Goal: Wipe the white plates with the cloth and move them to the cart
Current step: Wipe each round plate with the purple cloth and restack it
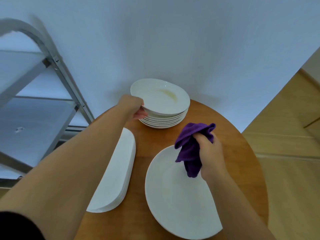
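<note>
White plates, one streaked yellow, and a purple cloth over an orange-brown tabletop beside a grey metal cart.

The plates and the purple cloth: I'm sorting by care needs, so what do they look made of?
The plates look like glazed white ceramic: smooth, glossy, with thin hard rims. The purple cloth looks like soft microfibre or terry: fuzzy nap, limp folds in the right hand.

Even, soft indoor light with a cool bluish cast on the wall. Shadows are faint and diffuse. Mild sheen on the top plate at frame centre. Strong wide-angle distortion bends the edges. The metal cart at upper left is motion-blurred. Centre is fairly sharp; the lower left corner is dark.
</note>
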The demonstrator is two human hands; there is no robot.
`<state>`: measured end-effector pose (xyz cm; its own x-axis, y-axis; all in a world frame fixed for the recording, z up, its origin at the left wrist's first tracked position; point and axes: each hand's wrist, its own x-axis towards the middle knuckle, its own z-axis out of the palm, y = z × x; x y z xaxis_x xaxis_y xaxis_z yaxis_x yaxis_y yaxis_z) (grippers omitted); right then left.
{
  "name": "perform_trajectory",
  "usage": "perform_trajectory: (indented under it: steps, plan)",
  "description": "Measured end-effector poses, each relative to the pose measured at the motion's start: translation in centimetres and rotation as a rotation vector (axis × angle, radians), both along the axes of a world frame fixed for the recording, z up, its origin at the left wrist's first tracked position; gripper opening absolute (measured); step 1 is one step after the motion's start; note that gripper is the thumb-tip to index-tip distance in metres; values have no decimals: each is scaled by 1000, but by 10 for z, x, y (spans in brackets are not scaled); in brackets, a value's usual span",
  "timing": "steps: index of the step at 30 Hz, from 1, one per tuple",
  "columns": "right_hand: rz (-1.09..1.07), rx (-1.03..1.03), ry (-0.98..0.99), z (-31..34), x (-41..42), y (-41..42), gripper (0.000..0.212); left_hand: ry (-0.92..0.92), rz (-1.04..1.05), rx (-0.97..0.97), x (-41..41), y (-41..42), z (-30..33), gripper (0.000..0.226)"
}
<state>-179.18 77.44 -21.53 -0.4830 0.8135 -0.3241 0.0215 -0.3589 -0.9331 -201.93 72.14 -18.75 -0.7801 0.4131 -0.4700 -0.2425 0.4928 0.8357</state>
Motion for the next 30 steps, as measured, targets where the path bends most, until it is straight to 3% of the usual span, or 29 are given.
perform_trajectory:
  steps: [4, 7, 13, 15, 16, 21, 25, 30]
  plan:
    - [5, -256, 323, 12, 12, -5, 15, -38, 101, 152, 22, -24, -6, 10]
    - [7, -309, 509, 24, 23, -10, 29, -34, 96, 182, 47, -42, 0, 11]
    - [-101, -268, 534, 52, 50, -35, 34, -99, 52, 227, 124, -95, 19, 20]
    - [-136, -251, 505, 57, 65, -48, 9, -74, 50, 233, 150, -114, 22, 20]
    - [-139, -226, 464, 56, 73, -55, 7, -54, 54, 232, 163, -123, 23, 21]
    - [-175, -16, 95, 48, 110, -91, 38, -17, 36, 237, 219, -168, 19, 24]
    - [-238, 101, -12, 42, 136, -108, 41, -33, -14, 233, 258, -193, 10, 21]
    - [-254, 120, -80, 36, 161, -122, 38, 73, -85, 212, 283, -204, 1, 21]
